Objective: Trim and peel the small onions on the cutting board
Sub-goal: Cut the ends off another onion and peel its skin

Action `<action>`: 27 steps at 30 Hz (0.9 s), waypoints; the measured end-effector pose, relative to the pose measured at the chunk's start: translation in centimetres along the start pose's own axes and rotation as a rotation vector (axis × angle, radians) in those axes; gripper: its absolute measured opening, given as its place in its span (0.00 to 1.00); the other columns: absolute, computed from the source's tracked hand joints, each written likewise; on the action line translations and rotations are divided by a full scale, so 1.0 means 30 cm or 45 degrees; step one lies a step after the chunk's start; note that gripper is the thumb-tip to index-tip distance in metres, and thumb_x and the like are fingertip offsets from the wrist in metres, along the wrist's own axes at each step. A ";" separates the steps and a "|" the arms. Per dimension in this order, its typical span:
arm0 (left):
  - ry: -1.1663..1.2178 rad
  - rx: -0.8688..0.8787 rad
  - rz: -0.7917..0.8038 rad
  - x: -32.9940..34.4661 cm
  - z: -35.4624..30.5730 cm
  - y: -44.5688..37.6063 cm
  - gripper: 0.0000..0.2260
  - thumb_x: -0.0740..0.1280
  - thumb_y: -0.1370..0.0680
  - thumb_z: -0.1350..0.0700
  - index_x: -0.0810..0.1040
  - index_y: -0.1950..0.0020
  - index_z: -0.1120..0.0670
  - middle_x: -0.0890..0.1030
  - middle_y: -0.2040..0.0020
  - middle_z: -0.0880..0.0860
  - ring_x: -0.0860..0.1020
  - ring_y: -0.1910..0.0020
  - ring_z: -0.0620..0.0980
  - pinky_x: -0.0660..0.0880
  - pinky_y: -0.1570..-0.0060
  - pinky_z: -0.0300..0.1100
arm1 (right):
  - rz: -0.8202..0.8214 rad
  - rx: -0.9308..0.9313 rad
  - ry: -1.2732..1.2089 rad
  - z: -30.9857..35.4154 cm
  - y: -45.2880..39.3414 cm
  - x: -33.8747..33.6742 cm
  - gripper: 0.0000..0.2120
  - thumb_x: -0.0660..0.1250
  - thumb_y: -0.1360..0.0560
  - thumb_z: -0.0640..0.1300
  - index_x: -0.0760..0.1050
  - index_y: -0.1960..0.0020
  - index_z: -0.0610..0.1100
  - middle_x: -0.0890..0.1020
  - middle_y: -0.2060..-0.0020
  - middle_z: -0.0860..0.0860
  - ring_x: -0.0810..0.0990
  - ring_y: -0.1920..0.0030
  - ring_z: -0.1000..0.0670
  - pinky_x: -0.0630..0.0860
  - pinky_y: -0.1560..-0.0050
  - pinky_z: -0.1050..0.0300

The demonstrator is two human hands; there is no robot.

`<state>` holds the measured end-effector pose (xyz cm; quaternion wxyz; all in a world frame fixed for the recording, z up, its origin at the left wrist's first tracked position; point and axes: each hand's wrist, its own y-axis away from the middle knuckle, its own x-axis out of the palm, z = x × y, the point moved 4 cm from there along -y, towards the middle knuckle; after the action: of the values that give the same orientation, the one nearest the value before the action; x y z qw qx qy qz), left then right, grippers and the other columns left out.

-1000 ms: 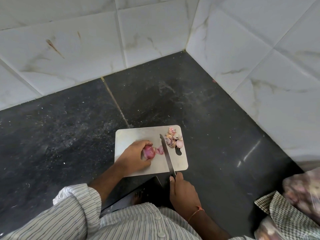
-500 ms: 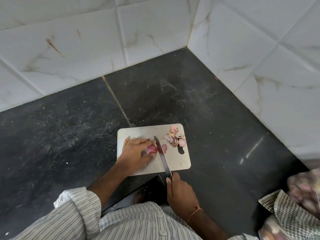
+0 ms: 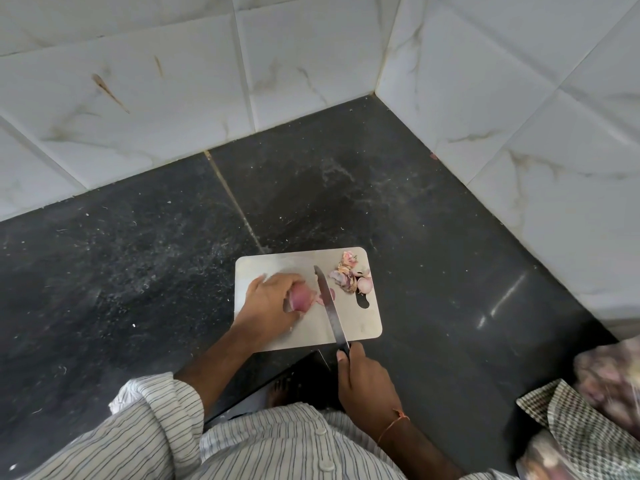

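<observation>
Both hands curled (left (image 3: 268,299) on onion (image 3: 300,300), right (image 3: 363,386) on knife (image 3: 329,303)).

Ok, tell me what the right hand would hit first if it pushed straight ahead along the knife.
Likely the near edge of the cutting board: the right hand sits just short of it, gripping the knife. Height is unclear.

The cutting board (image 3: 360,323) lies on the counter (image 3: 138,271) near the wall corner, and all else is placed from it. On its left half the left hand (image 3: 270,303) holds an onion (image 3: 300,300); the knife (image 3: 330,306) runs across its middle, gripped by the right hand (image 3: 363,386) just before its near edge. A heap of peels (image 3: 351,277) lies on its far right corner, and a cloth (image 3: 581,427) lies well to its right.
</observation>
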<state>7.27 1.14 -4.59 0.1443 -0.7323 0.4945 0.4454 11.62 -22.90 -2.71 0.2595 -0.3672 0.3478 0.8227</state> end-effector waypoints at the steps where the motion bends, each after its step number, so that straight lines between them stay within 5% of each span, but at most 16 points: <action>1: 0.010 0.009 -0.013 0.001 -0.003 0.005 0.26 0.79 0.27 0.51 0.74 0.31 0.40 0.77 0.34 0.39 0.75 0.35 0.43 0.61 0.21 0.48 | -0.006 0.000 -0.002 -0.001 -0.002 -0.003 0.10 0.50 0.12 0.55 0.65 0.46 0.51 0.78 0.66 0.53 0.80 0.65 0.46 0.75 0.63 0.47; 5: 0.039 0.024 -0.017 0.014 -0.031 0.027 0.21 0.73 0.27 0.60 0.73 0.41 0.41 0.71 0.39 0.39 0.70 0.39 0.45 0.64 0.29 0.49 | -0.012 0.003 0.012 -0.007 0.000 -0.009 0.09 0.51 0.12 0.54 0.64 0.47 0.52 0.74 0.68 0.55 0.73 0.70 0.53 0.64 0.70 0.57; 10: -0.001 0.174 0.068 0.021 -0.016 0.038 0.15 0.77 0.30 0.42 0.74 0.49 0.40 0.71 0.44 0.38 0.72 0.39 0.44 0.66 0.32 0.45 | 0.008 0.008 0.022 -0.012 0.012 -0.013 0.09 0.51 0.11 0.54 0.64 0.47 0.51 0.74 0.69 0.55 0.72 0.71 0.54 0.61 0.72 0.59; 14: 0.058 0.298 0.215 0.023 0.024 0.053 0.17 0.77 0.28 0.45 0.79 0.41 0.40 0.72 0.36 0.37 0.73 0.33 0.40 0.73 0.34 0.37 | 0.029 0.018 0.011 -0.011 0.010 -0.010 0.09 0.51 0.11 0.54 0.64 0.46 0.52 0.75 0.68 0.55 0.73 0.71 0.54 0.62 0.72 0.60; 20: -0.082 0.380 0.227 0.021 0.061 0.044 0.22 0.74 0.26 0.36 0.77 0.34 0.40 0.73 0.34 0.39 0.71 0.32 0.42 0.73 0.29 0.47 | 0.048 0.021 0.019 -0.006 0.008 -0.006 0.08 0.51 0.11 0.55 0.64 0.45 0.53 0.75 0.67 0.56 0.74 0.70 0.55 0.63 0.72 0.62; 22: -0.115 0.408 0.236 0.016 0.063 0.050 0.25 0.74 0.27 0.33 0.78 0.33 0.40 0.74 0.33 0.39 0.69 0.31 0.42 0.67 0.22 0.51 | 0.055 0.025 0.021 -0.008 0.008 -0.006 0.08 0.51 0.11 0.55 0.64 0.45 0.53 0.74 0.67 0.57 0.74 0.70 0.56 0.63 0.72 0.62; 24: -0.188 0.449 0.231 0.004 0.069 0.065 0.30 0.73 0.30 0.28 0.77 0.32 0.38 0.73 0.33 0.37 0.66 0.29 0.38 0.50 0.15 0.55 | 0.055 0.029 0.022 -0.013 0.006 -0.004 0.09 0.51 0.11 0.55 0.65 0.44 0.52 0.75 0.67 0.57 0.75 0.69 0.56 0.64 0.72 0.63; 27: -0.267 0.444 0.258 -0.018 0.105 0.081 0.34 0.73 0.33 0.28 0.75 0.30 0.36 0.71 0.33 0.34 0.62 0.28 0.35 0.35 0.16 0.52 | 0.065 0.037 0.012 -0.021 0.007 0.001 0.10 0.50 0.11 0.56 0.66 0.42 0.52 0.77 0.65 0.56 0.78 0.67 0.54 0.69 0.69 0.63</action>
<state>3.53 2.37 -5.37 0.2739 -0.5924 0.6174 0.4392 11.74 -23.51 -2.97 0.2420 -0.3583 0.3703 0.8222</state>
